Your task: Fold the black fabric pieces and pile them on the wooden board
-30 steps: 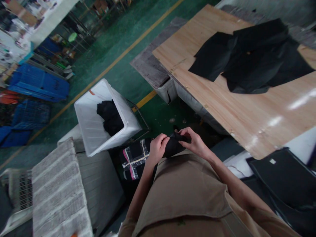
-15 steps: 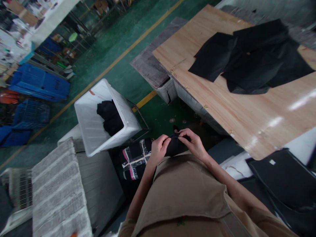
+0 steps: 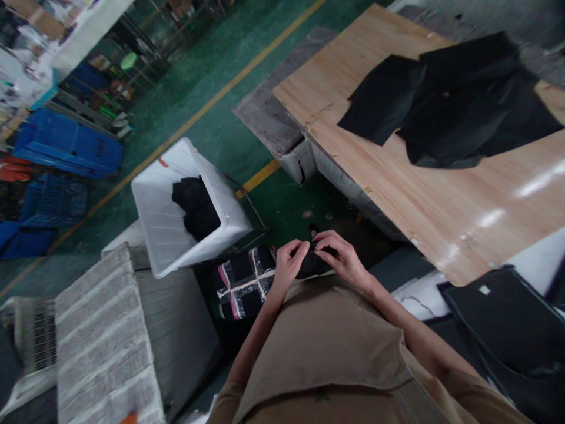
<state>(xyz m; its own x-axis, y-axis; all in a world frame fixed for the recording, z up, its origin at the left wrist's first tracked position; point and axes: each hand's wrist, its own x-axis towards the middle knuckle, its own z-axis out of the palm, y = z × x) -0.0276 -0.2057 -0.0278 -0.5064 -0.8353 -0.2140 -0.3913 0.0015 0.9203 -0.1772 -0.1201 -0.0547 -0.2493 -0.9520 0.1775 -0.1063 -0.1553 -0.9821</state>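
Observation:
Just in front of my apron my left hand (image 3: 290, 262) and my right hand (image 3: 339, 254) are close together, each closed in a pinch. Between the fingertips is a small bit of black cloth (image 3: 312, 248); its shape is mostly lost against the dark area behind it. Left of my left hand lies a dark bundle (image 3: 242, 284) with pink edges, bound with pale cord and clear wrap. On the wooden tabletop (image 3: 485, 235) to the right, several black fabric pieces (image 3: 459, 112) lie overlapped.
A white tub (image 3: 154, 235) on a metal frame holds black cloth (image 3: 196, 209). Left of me stands a box-like block (image 3: 101, 335) with a striped grey top. Dark flat panels (image 3: 503, 318) lie at lower right. Blue crates (image 3: 68, 141) stand at far left, beyond a yellow floor line (image 3: 212, 106).
My hands have drawn closer together, the left shifting slightly right. The black strip seen in my right hand earlier is now largely hidden by the fingers. The view has shifted slightly.

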